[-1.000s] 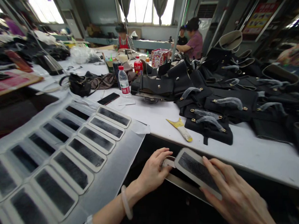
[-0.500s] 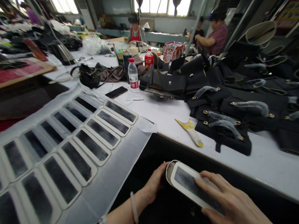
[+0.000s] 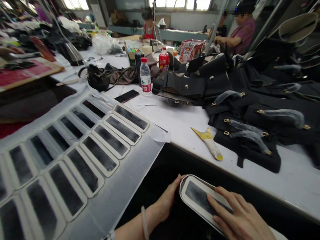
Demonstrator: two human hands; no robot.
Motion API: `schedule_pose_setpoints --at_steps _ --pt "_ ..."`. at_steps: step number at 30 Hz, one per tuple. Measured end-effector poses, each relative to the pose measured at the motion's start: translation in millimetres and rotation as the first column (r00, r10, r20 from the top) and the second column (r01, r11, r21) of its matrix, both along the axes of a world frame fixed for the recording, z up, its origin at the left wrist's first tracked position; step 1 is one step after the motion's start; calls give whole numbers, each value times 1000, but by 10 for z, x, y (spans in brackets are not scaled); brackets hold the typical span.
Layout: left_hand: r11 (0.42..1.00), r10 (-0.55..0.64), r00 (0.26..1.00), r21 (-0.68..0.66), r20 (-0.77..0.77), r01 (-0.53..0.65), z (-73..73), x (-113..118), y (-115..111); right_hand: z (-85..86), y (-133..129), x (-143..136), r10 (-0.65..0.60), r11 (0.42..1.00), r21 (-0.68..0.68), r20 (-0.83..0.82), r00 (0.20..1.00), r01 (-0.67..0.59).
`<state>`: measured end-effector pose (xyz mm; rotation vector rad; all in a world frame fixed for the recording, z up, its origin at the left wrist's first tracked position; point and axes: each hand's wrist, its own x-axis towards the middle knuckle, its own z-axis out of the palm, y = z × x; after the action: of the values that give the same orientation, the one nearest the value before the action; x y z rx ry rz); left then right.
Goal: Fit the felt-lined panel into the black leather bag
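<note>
My left hand (image 3: 165,202) grips the far left end of a dark bag body, its fingers partly hidden behind the rim. Over that body's open end sits a pale oblong panel (image 3: 191,182) with rounded corners and a dark rectangle in its middle. My right hand (image 3: 242,216) spans the panel, one fingertip pressing on the dark rectangle and the others at its edges. To the left, several similar panels (image 3: 120,129) lie in rows on a pale sheet (image 3: 117,179). The bag body's lower part is lost in shadow.
On the white table (image 3: 181,122) lie a yellow-and-white spreader (image 3: 208,142), a phone (image 3: 127,96) and a water bottle (image 3: 145,77). Black bags (image 3: 252,136) with wrapped handles pile up at the right. People (image 3: 151,27) sit further back.
The panel now sits more evenly over the bag's end, and the gap at its left tip has narrowed. My right hand has slid slightly along it. The view has shifted a little.
</note>
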<state>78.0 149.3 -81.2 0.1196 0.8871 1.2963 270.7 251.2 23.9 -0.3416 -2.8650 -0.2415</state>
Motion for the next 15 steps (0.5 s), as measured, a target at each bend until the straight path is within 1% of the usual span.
schedule_pose_setpoints --at_steps 4,7,9,11,13,15 --pt "998 48 999 47 -4 -47 -37 10 7 -82 -76 -19 40 998 44 -1 999 -40" --pt "998 45 999 40 -4 -45 -56 9 9 -163 -82 12 40 997 60 -24 999 -38" --pt "999 37 999 25 7 -37 -64 7 11 -214 -78 13 33 999 3 -67 997 -33" --pt "999 35 999 18 13 -35 -70 3 12 -259 -89 -13 18 994 -103 -103 995 -29" --pt "999 29 1000 24 10 -30 -75 -5 14 -301 -119 -48 -14 979 -203 -134 991 -14" --pt "999 21 1000 30 10 -21 -79 -19 16 -338 -156 -72 -65 965 -263 -179 982 16"
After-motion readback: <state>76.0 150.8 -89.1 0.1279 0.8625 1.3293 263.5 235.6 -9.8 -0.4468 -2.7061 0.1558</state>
